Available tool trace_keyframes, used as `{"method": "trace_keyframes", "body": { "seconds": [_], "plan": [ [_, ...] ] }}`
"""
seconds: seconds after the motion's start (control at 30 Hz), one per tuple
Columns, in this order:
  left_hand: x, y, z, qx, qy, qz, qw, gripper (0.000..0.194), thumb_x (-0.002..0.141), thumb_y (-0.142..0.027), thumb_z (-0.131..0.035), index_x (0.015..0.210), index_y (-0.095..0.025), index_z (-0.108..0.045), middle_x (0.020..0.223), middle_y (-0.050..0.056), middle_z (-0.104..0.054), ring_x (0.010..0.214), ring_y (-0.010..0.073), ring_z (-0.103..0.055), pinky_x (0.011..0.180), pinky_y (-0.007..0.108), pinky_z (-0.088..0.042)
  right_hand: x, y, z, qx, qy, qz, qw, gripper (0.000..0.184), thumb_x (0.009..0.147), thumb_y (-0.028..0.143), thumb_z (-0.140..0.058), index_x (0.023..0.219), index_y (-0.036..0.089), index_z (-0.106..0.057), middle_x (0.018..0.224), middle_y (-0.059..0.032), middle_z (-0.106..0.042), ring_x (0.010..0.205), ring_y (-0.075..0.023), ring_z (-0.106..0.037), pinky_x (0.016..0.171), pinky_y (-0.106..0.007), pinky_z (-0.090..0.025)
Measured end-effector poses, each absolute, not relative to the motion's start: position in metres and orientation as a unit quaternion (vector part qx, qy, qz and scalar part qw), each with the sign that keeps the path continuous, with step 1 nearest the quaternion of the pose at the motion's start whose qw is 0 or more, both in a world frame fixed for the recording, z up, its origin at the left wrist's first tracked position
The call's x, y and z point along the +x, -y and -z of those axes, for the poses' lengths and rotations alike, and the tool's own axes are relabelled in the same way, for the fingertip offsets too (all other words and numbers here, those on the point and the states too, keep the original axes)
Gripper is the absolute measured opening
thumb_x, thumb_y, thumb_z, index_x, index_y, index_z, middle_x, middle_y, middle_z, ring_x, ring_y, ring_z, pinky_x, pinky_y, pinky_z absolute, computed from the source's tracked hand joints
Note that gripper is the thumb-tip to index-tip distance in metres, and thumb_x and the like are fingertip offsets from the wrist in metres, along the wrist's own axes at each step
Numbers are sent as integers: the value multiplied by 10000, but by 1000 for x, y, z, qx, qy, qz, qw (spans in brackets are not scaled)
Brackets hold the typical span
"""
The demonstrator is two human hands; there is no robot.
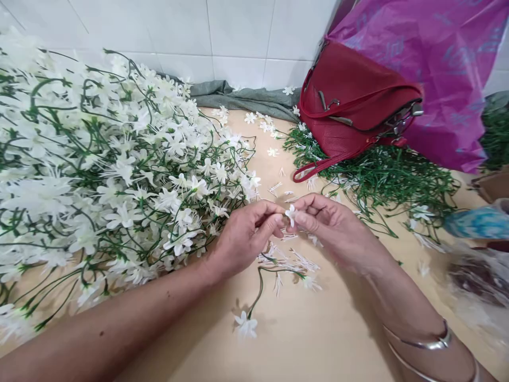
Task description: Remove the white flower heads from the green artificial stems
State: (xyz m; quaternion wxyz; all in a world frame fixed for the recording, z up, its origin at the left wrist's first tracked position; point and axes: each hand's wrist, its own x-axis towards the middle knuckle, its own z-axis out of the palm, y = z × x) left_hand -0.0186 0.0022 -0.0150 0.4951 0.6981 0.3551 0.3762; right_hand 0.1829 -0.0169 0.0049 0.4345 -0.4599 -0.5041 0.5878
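Observation:
A small white artificial flower (291, 215) is pinched between the thumb and forefinger of my right hand (338, 231). The fingertips of my left hand (250, 231) are pressed together right beside that blossom; what they grip, if anything, is too small to make out. Below both hands, a green artificial stem (260, 289) curves over the table, with a white flower (246, 324) at its lower end and white stamens at the side branch. Loose white stamen pieces (304, 261) lie scattered under my fingers.
A big heap of white flower sprays (119, 175) fills the left. At the back right, a red handbag (358, 95) rests on bare green stems (413, 175), before a purple plastic bag (449, 69). Loose blossoms (272, 152) dot the table (310, 339). Clear plastic (477, 281) lies right.

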Motion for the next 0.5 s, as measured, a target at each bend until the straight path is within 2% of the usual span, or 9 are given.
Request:
{"method": "trace_keyframes", "body": {
  "seconds": [0.13,0.23,0.37,0.43,0.5],
  "plan": [
    [-18,-2,19,638,-353,-424,537,246,1021,-244,-555,1254,-173,-589,922,51,-792,810,161,-789,747,272,-637,195,16,-15,-507,542,-467,481,287,825,490,-835,884,240,-707,819,-21,-705,745,-171,-649,718,-294,-539],
    [-18,-1,22,618,-335,-446,555,310,1027,-257,-565,1322,-200,-489,957,53,-797,839,172,-802,775,285,-643,201,20,-26,-523,632,-403,406,317,815,507,-829,744,229,-695,700,-16,-647,656,-162,-567,612,-278,-478],
    [-19,0,20,592,-305,-480,572,180,1034,-272,-575,1182,-223,-486,960,24,-752,844,156,-794,784,273,-633,200,29,-31,-488,722,-422,249,235,837,404,-809,728,218,-715,689,-2,-636,608,-143,-548,553,-260,-435],
    [-19,0,17,596,-295,-486,567,61,1043,-260,-556,1070,-208,-537,955,20,-727,872,143,-781,802,259,-623,198,30,-28,-477,763,-387,200,164,832,319,-808,731,223,-720,706,2,-640,626,-147,-556,563,-262,-414],
    [-20,0,14,610,-297,-484,552,95,1049,-241,-538,1002,-184,-598,942,32,-727,906,140,-770,835,257,-613,198,29,-24,-466,799,-339,172,163,843,261,-785,703,230,-708,689,3,-637,655,-160,-561,597,-272,-404]
  ]
}}
